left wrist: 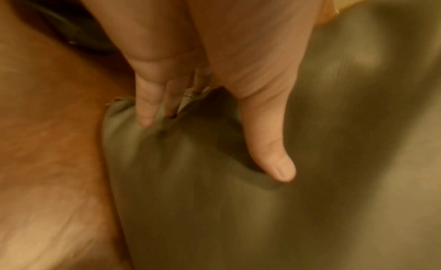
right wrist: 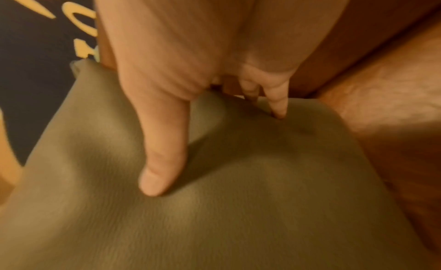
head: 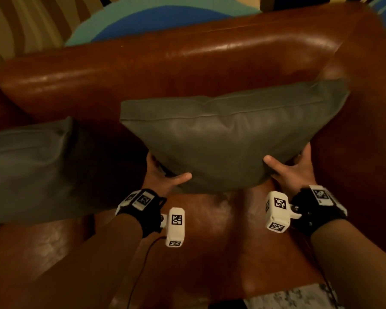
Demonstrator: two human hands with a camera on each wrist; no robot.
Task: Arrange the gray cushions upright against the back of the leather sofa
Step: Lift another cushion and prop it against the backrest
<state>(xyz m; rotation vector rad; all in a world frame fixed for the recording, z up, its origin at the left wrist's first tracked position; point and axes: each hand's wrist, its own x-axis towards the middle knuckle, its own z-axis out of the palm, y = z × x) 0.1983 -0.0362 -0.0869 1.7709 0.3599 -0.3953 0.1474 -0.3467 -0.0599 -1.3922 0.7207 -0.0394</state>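
A gray cushion (head: 223, 139) is held up over the seat of the brown leather sofa (head: 165, 70), close to its backrest and the right corner. My left hand (head: 165, 177) grips its lower left corner, thumb on the front face and fingers behind. My right hand (head: 292, 168) grips the lower right corner the same way. The left wrist view shows my left thumb (left wrist: 269, 142) pressed into the gray cushion (left wrist: 238, 208). In the right wrist view, my right thumb (right wrist: 162, 157) dents the cushion (right wrist: 238, 208). A second gray cushion (head: 29, 172) lies at the left.
The sofa's right armrest (head: 370, 121) stands just beside the held cushion. Bare seat leather (head: 210, 241) lies below my wrists. Behind the backrest is a blue and teal rounded shape (head: 156, 21). A patterned rug (head: 288, 297) shows at the bottom edge.
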